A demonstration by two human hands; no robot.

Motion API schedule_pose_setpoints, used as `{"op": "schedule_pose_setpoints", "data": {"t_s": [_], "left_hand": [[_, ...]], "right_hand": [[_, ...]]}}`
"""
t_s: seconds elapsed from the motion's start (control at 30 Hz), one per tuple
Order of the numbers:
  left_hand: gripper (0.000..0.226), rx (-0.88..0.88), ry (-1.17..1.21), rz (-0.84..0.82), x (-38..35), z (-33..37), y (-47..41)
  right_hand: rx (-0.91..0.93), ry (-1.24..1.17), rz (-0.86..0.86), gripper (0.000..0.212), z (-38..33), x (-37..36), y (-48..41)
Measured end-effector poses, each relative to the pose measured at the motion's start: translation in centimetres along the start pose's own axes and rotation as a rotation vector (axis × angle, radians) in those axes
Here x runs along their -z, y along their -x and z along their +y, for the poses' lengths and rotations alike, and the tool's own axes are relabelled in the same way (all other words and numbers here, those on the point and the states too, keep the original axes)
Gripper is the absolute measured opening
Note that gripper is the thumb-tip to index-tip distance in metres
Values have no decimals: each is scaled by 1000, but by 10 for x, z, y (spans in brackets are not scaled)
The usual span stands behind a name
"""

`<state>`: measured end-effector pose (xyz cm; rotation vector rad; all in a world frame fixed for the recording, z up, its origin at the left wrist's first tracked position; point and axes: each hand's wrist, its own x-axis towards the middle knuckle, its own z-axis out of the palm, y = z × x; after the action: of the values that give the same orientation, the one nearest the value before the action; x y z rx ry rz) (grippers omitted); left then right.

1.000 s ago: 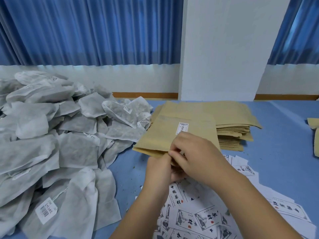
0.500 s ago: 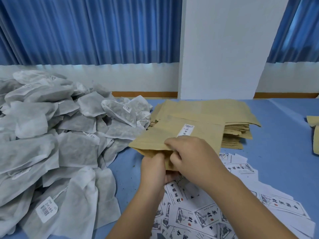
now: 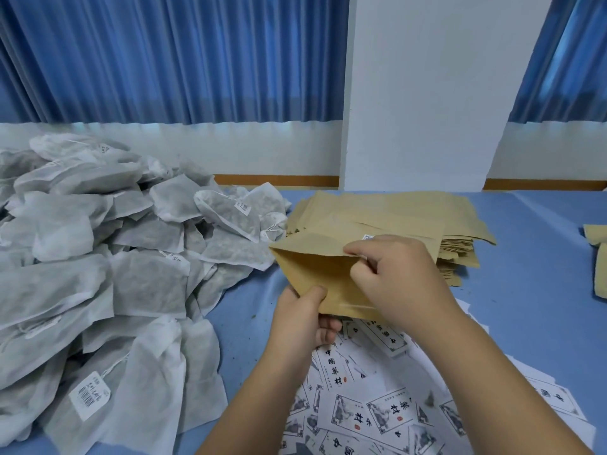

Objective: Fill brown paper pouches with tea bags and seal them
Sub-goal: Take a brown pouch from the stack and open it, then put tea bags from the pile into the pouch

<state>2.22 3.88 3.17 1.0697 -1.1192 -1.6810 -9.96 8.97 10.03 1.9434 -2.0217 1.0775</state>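
1. Item in work: one brown pouch (image 3: 315,267) is held above the bench (image 3: 532,257) at centre view. The left hand (image 3: 295,320) grips its near edge, thumb on top. The right hand (image 3: 391,277) pinches the upper lip of the mouth and parts it.
2. Progress: judged early. The mouth is part open, no tea bag is inside as far as visible, and no seal is made.
3. Supply: the tea bags (image 3: 98,274) are heaped at 9 o'clock, the stack of flat pouches (image 3: 410,218) lies at 1 o'clock, and printed labels (image 3: 377,408) are spread at 5 o'clock.
4. Not verifiable: the pouch interior is hidden. Brown paper pieces (image 3: 599,257) at 3 o'clock are cut off, so whether they are filled cannot be told.
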Motion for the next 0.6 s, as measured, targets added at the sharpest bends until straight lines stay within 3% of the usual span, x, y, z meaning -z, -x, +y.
{"op": "schedule_pose_setpoints", "data": {"t_s": [0.1, 0.33, 0.4, 0.43, 0.53, 0.6], "left_hand": [[13, -37, -29, -43, 0, 7, 7], [22, -229, -421, -25, 27, 27, 30], [12, -301, -526, 124, 43, 29, 38], [10, -365, -714, 242, 53, 29, 43], [29, -518, -1416, 618, 81, 26, 64], [43, -418, -1634, 761, 93, 22, 76]], "right_hand": [[-27, -38, 5, 26, 2, 2, -1], [-27, -104, -19, 30, 0, 5, 0], [-30, -126, -43, 31, -3, 2, 1], [-34, -130, -55, 32, -3, 0, 1], [-40, -115, -84, 29, -5, -2, 2], [-49, -125, -90, 32, -5, -2, 2]]}}
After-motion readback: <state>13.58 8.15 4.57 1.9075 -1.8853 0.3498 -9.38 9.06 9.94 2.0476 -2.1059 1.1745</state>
